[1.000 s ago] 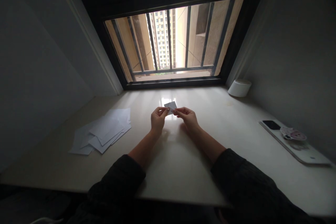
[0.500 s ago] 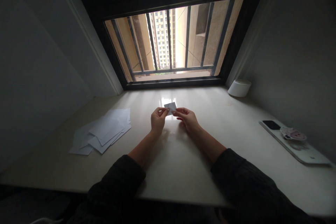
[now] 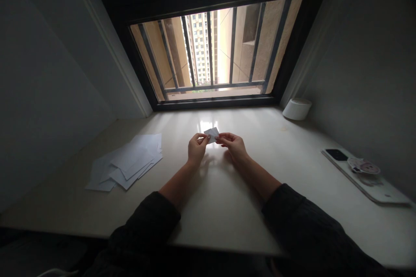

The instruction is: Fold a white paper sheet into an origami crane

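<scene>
Through the head camera I look down at my two bare hands, held over a smooth, glossy cream surface. My left hand and my right hand meet near the middle, and each grip is closed, thumb against fingertips, pinching opposite sides of a small, thin, angular piece of white paper. Dark knit sleeves cover my upper forearms. Off to the left lies a loose, overlapping pile of flat white paper sheets. Far to the right, a slim white smartphone lies flat, with a round printed disc on its back. A squat white cylinder stands in the corner, by a window with dark metal bars.
</scene>
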The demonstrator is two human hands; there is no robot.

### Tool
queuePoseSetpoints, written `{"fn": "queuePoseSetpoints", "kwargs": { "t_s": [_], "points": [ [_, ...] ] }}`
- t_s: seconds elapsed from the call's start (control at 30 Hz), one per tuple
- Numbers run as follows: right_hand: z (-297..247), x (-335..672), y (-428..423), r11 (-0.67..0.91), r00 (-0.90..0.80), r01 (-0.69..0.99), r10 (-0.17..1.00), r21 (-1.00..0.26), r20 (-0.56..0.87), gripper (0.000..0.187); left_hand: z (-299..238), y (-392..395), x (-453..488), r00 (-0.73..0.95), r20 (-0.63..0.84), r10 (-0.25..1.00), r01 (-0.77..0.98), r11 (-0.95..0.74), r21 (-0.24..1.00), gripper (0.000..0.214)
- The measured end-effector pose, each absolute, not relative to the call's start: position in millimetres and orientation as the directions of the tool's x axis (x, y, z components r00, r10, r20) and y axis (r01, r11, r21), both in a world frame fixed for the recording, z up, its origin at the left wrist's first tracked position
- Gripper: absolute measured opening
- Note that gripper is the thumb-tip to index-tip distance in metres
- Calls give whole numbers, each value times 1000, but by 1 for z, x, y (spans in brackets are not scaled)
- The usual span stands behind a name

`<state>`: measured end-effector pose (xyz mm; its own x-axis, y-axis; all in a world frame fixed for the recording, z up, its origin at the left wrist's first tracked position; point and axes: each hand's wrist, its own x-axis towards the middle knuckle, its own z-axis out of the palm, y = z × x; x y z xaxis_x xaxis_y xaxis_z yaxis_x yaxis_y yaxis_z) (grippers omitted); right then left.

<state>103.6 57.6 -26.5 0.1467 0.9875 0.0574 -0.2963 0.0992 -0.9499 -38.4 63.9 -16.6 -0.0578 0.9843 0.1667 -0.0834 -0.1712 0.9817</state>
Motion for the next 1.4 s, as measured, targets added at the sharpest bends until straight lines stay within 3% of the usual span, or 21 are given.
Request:
{"fn": "queuePoseSetpoints", "kwargs": {
  "t_s": [0.33,0.8,1.1,1.2,1.4],
  "points": [
    [-23,104,55,139,172,-277,981,-951,93,32,-11,58,-38,-59,154,986,-99,-159,982,36],
    [-23,105,56,98,160,-278,986,-956,55,48,-11,59,-36,-92,104,990,-172,-118,978,46],
    [-24,109,58,132,185,-233,979,-963,89,46,-11,57,-39,-54,195,979,-14,-196,981,54],
    [-23,108,56,154,158,-219,980,-964,121,45,-11,58,-40,-47,149,988,-15,-149,989,62],
    [-24,105,56,167,157,-208,978,-964,136,45,-9,61,-41,-39,29,999,-93,-32,995,58]
  ]
}}
